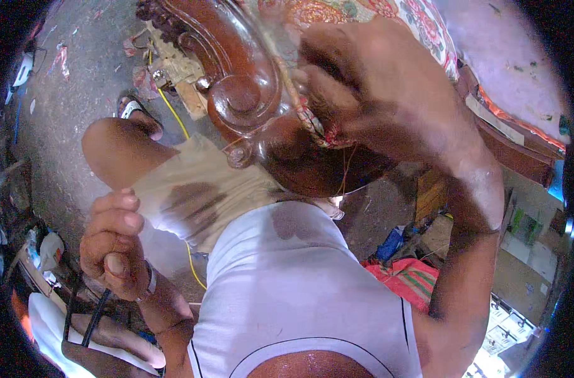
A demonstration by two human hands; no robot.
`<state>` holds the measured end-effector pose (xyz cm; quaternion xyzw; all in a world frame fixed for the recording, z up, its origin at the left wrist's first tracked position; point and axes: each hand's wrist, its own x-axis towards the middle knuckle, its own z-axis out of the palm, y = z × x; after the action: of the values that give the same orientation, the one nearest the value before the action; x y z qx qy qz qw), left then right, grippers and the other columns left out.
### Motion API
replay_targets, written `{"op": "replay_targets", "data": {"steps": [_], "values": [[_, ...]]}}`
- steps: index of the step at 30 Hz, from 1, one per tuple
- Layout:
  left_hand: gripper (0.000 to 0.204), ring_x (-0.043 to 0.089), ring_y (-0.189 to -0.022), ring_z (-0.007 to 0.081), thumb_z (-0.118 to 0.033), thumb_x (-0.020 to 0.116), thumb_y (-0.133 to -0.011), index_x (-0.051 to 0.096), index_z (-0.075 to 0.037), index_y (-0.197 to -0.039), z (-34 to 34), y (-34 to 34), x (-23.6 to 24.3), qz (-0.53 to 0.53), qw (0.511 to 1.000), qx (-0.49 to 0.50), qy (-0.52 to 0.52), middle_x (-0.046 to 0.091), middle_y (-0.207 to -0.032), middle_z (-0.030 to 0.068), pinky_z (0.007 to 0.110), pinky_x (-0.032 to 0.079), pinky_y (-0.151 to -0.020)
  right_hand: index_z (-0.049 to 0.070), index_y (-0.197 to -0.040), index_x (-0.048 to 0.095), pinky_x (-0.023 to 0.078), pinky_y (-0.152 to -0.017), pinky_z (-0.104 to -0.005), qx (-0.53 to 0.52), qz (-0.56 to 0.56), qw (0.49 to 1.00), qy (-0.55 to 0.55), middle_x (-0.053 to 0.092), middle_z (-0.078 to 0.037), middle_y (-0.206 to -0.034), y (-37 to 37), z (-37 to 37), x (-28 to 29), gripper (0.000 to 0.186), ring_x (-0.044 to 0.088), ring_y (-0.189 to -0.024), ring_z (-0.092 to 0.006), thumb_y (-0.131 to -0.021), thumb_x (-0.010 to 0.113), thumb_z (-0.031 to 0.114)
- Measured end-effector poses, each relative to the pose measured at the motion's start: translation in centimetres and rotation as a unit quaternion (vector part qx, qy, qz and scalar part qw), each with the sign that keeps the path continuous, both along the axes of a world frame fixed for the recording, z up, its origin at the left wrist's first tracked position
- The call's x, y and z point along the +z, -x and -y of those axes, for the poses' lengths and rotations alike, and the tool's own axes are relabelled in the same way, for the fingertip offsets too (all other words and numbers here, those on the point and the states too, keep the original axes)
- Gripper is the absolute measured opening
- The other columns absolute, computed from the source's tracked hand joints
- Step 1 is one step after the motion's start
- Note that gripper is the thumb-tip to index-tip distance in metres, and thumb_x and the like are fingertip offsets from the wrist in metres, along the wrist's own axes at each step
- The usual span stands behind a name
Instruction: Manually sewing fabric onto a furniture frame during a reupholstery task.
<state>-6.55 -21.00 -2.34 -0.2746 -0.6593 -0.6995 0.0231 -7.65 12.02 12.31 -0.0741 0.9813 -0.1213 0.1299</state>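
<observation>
A glossy brown carved wooden furniture piece (240, 94), with a scrolled end, stands before me beside floral upholstery (425, 28). A patterned cord (312, 123) runs along the join between them. My right hand (356, 79) is closed at this cord, its fingers bent against it and partly in shadow. Thin loose threads hang below the cord. My left hand (114, 242) is raised at the left, beside my thigh, its fingers curled together; I cannot make out whether they hold anything. Dark bars show just below it.
A yellow cable (170, 110) crosses the grey floor (66, 126) past my sandalled foot. Wood scraps lie by the carved piece. A red striped sack (407, 277) and a blue item sit at lower right. A pale padded surface (507, 69) is at upper right. Someone's bare limb shows at lower left.
</observation>
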Motion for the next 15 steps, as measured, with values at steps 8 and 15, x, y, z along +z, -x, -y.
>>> {"op": "replay_targets", "data": {"steps": [8, 15], "values": [[0.042, 0.066, -0.096, 0.039, -0.04, 0.058, -0.101, 0.055, -0.003, -0.081, 0.1, -0.1, -0.2, -0.016, 1.0, -0.001, 0.001, 0.07, -0.091, 0.019, 0.058, 0.051, -0.093, -0.01, -0.098, 0.065, 0.058, -0.077, -0.0468, -0.072, 0.271, 0.959, -0.049, 0.068, -0.027, -0.09, 3.5, 1.7, 3.8, 0.027, 0.071, -0.087, -0.0398, -0.089, 0.062, 0.015], [0.04, 0.066, -0.096, 0.0382, -0.038, 0.057, -0.102, 0.055, -0.003, -0.082, 0.4, -0.3, -0.3, -0.002, 1.0, 0.002, 0.024, 0.07, -0.091, 0.0192, 0.058, 0.051, -0.094, -0.01, -0.099, 0.067, 0.059, -0.077, -0.0477, -0.077, 0.274, 0.95, -0.126, 0.068, -0.028, -0.088, 3.4, 1.9, 2.5, 0.027, 0.072, -0.086, -0.0404, -0.09, 0.059, 0.014]]}}
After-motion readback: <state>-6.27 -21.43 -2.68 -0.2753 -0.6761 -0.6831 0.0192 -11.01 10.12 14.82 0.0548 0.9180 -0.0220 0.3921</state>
